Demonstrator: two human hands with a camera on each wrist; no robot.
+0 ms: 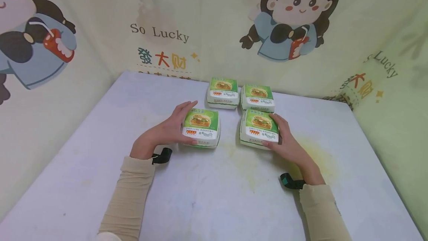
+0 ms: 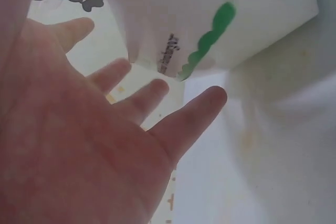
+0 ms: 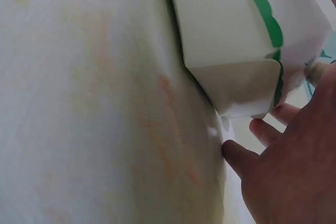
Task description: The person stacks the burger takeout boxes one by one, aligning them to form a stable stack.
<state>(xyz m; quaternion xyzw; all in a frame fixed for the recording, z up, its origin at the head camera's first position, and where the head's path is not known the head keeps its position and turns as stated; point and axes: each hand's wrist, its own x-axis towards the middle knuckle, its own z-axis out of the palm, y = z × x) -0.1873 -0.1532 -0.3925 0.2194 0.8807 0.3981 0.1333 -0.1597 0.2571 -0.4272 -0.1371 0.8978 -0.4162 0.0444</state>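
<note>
Several green-and-white burger boxes with a printed burger stand on the table. My left hand (image 1: 168, 127) is at the left side of the front-left burger box (image 1: 201, 127), its thumb at the front face. In the left wrist view its fingers (image 2: 191, 119) are spread and fairly straight, apart from the box wall (image 2: 252, 24). My right hand (image 1: 287, 140) grips the front-right burger box (image 1: 259, 128) by its right side, thumb at the front and fingers round the back corner. In the right wrist view, fingertips (image 3: 265, 129) lie against the carton (image 3: 226, 24).
Two more burger boxes, one at the back left (image 1: 223, 92) and one at the back right (image 1: 257, 97), stand near the rear edge. The back-right one sits directly behind the box at my right hand. A printed cloth (image 1: 214, 29) hangs round the white table (image 1: 207, 196).
</note>
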